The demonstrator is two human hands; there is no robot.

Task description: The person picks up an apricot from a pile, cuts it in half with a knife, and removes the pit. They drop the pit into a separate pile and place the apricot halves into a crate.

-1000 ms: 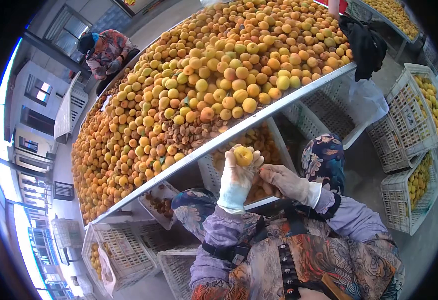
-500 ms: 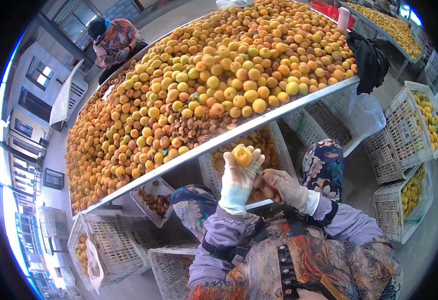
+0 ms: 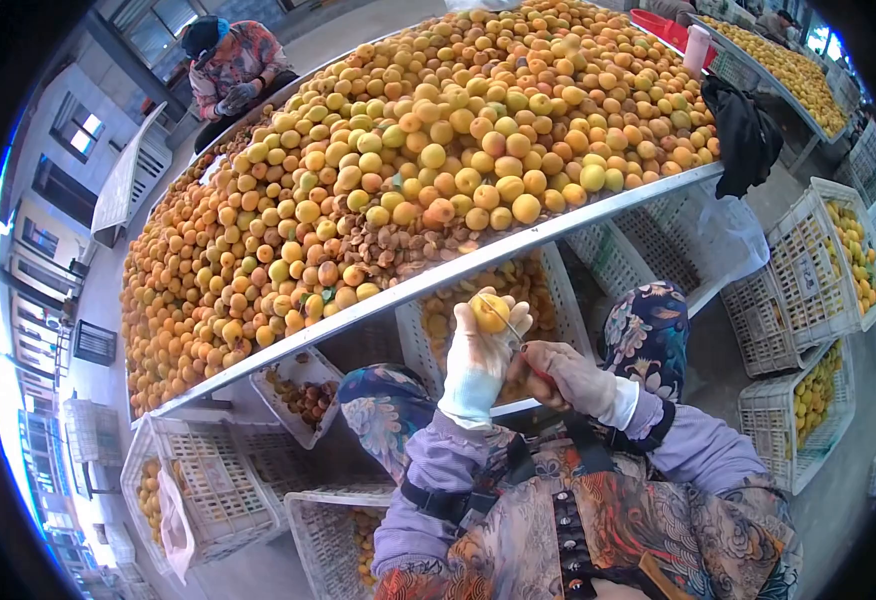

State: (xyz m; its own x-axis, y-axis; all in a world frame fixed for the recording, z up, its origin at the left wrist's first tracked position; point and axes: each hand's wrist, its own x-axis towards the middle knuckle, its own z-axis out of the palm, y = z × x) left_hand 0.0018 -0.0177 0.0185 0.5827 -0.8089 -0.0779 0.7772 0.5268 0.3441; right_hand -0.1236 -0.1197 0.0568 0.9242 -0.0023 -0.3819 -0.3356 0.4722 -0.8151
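My left hand (image 3: 480, 360), in a white glove, holds a yellow apricot (image 3: 489, 311) up in its fingertips just below the table's metal edge (image 3: 518, 246). My right hand (image 3: 566, 373), also gloved, grips a small knife (image 3: 510, 330) with a red handle, and the thin blade touches the apricot's right side. Both hands hover over a white crate (image 3: 566, 297) filled with apricot pieces. A huge heap of yellow-orange apricots (image 3: 408, 160) covers the table in front of me.
White plastic crates stand at the right (image 3: 818, 260), lower right (image 3: 793, 410) and lower left (image 3: 208, 480), some holding apricots. A small tray of pits (image 3: 298, 395) sits under the table. Another person (image 3: 228, 70) works at the far side. Dark cloth (image 3: 748, 130) hangs off the table corner.
The knife blade has come up from beside the crate to the apricot in my left hand. My view has shifted slightly, and the apricot stays held in place.
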